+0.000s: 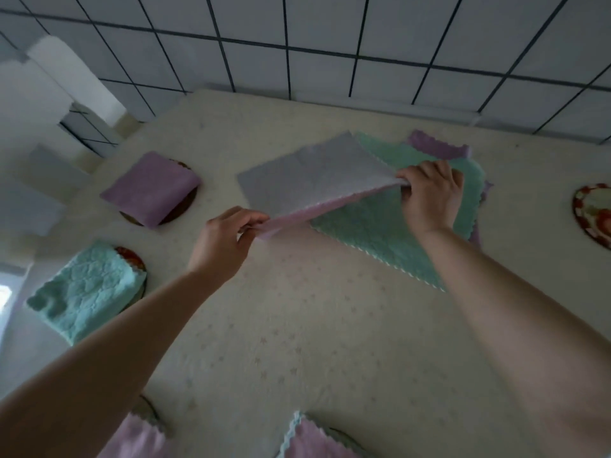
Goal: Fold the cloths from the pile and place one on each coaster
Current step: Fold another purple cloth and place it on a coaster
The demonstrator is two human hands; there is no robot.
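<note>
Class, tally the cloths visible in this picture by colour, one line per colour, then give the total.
Purple or pink cloths: 5
Green cloths: 2
Total: 7

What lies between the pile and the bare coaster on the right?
Nothing: the head view shows only bare tabletop between the pile and that coaster.

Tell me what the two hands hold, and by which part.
Both hold the grey-and-pink square cloth by its near edge: left hand pinches one corner, right hand the other.
</note>
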